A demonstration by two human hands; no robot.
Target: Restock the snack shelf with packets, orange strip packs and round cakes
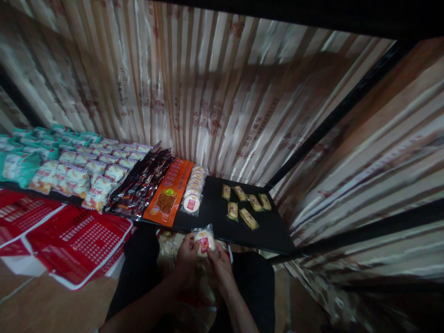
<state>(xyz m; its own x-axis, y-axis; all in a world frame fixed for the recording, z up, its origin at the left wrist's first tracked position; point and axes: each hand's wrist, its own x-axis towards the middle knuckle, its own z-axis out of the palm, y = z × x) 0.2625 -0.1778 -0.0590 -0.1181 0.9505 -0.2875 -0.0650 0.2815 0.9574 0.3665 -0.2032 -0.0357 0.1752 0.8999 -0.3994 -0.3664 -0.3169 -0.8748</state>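
My left hand [186, 253] and my right hand [219, 262] both grip a clear-wrapped round white cracker pack [203, 242] with a red label, one at each side. The pack is in front of the near edge of the black shelf [217, 222]. On that shelf a row of similar cracker packs [192, 202] runs toward the back. Beneath my hands, between my knees, is a container with more clear-wrapped pale packs [167, 245]; my forearms hide part of it.
Left of the row lie an orange snack packet [168, 192], dark glossy packets [133, 192], white packets [99, 189] and teal packets [26, 162]. Several small yellow wrapped cakes [249, 218] lie on the right. Red baskets [86, 240] stand lower left. A black post [333, 125] rises at right.
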